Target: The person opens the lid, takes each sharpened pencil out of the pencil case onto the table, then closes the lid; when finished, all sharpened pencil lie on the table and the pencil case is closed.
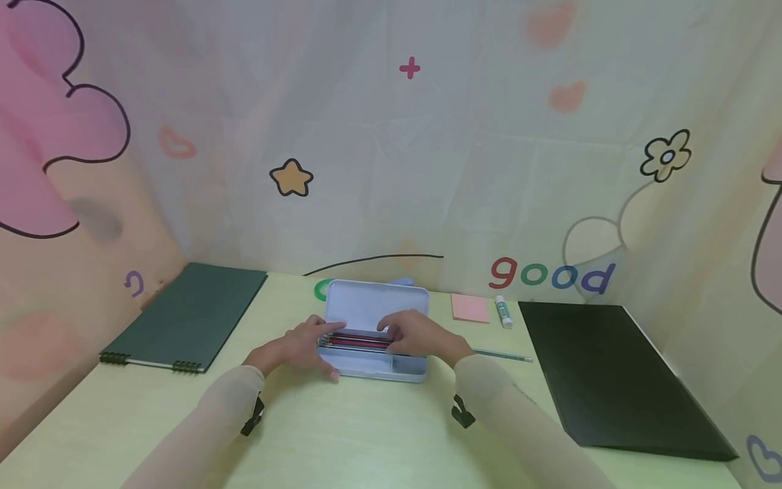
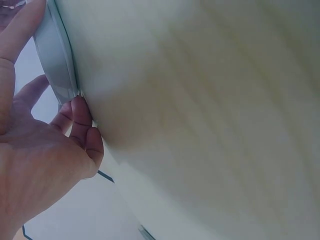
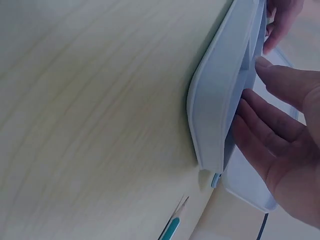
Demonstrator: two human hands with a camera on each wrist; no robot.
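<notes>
A white pencil case (image 1: 377, 303) lies on the table with its lid raised at the back. Several pencils (image 1: 357, 341), some red and some dark, lie lengthwise inside it. My left hand (image 1: 299, 348) holds the case's left end, thumb at the front edge and index finger stretched over toward the lid side. Over the right part of the pencils is my right hand (image 1: 418, 334), bent fingers reaching inside. In the right wrist view the case's wall (image 3: 215, 95) hides its lower fingertips, so whether they pinch a pencil does not show.
One pencil (image 1: 504, 355) lies right of the case, near pink sticky notes (image 1: 470, 308) and a glue stick (image 1: 504, 312). A green spiral sketchbook (image 1: 189, 316) is at left, a large black folder (image 1: 623, 373) at right. Behind the case shows a green ring (image 1: 320, 290).
</notes>
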